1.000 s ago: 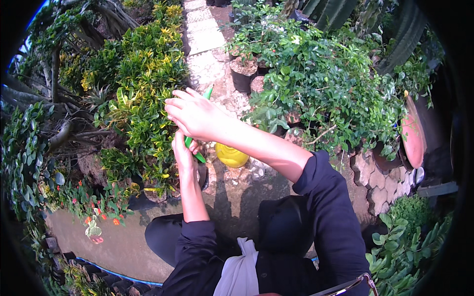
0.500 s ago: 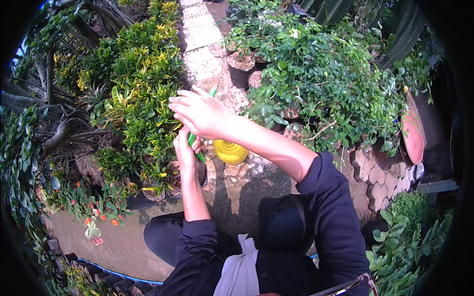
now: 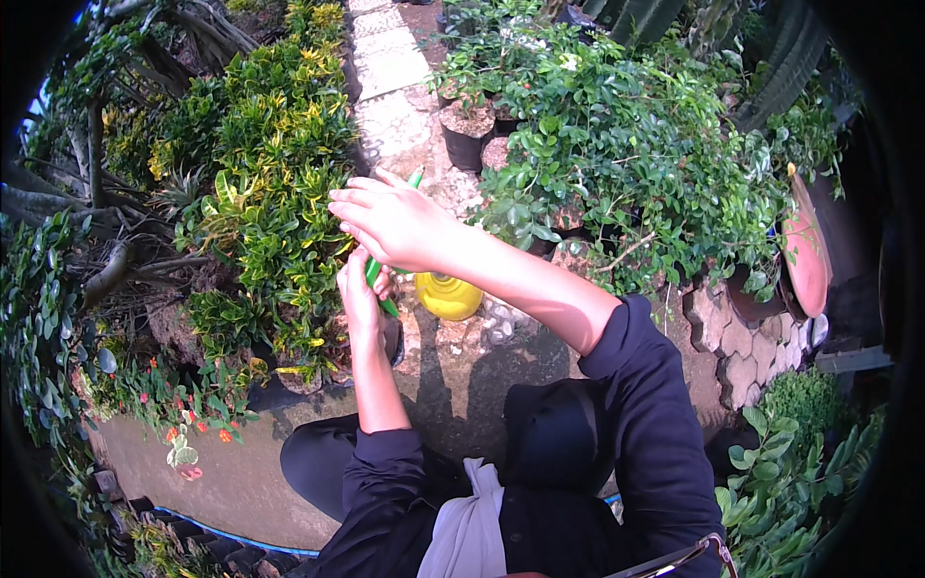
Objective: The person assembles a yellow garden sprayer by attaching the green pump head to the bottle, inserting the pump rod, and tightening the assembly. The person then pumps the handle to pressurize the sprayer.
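My left hand [image 3: 360,294] is closed round a slim bright-green tool [image 3: 376,271], held at a slant; its kind I cannot make out. The tool's lower end sticks out below the fingers, and its upper end shows past my right hand [image 3: 400,223]. That hand lies across the middle of the tool and hides it, its fingers stretched out towards the left and slightly apart. Below my right wrist, a round yellow container [image 3: 448,299] stands on the path, partly covered by the forearm.
Yellow-green leafy shrubs [image 3: 279,164] crowd the left side, close to my hands. Potted green bushes [image 3: 626,144] fill the right, with a black pot [image 3: 468,135] by the stone path [image 3: 390,58]. Hexagonal pavers [image 3: 737,352] and a leaning pinkish disc-like object [image 3: 806,252] are farther right.
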A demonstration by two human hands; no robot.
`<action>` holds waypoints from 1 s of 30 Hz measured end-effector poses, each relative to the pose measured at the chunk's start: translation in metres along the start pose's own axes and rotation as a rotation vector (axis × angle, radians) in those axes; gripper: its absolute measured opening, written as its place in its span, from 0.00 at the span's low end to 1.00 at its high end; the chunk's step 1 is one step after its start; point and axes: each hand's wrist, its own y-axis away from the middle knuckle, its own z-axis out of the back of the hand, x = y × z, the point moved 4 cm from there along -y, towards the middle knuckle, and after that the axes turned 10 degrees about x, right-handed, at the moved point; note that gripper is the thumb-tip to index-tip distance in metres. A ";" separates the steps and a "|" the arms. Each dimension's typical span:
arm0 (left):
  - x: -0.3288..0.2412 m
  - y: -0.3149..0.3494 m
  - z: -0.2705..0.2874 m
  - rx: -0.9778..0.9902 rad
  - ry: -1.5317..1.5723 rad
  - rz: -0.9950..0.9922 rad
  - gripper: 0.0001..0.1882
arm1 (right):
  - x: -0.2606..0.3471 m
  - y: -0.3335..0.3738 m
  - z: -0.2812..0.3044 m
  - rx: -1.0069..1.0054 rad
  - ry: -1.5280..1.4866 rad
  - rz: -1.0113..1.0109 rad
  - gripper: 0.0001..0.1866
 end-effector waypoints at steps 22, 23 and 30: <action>0.002 0.000 0.001 -0.007 0.007 0.000 0.15 | 0.000 0.001 -0.001 0.018 -0.002 -0.019 0.15; 0.002 0.000 0.000 -0.008 0.009 0.000 0.15 | 0.000 0.001 -0.001 0.018 -0.005 -0.019 0.15; 0.002 0.000 0.001 0.001 0.003 0.004 0.15 | 0.000 0.001 0.000 0.006 -0.004 -0.012 0.14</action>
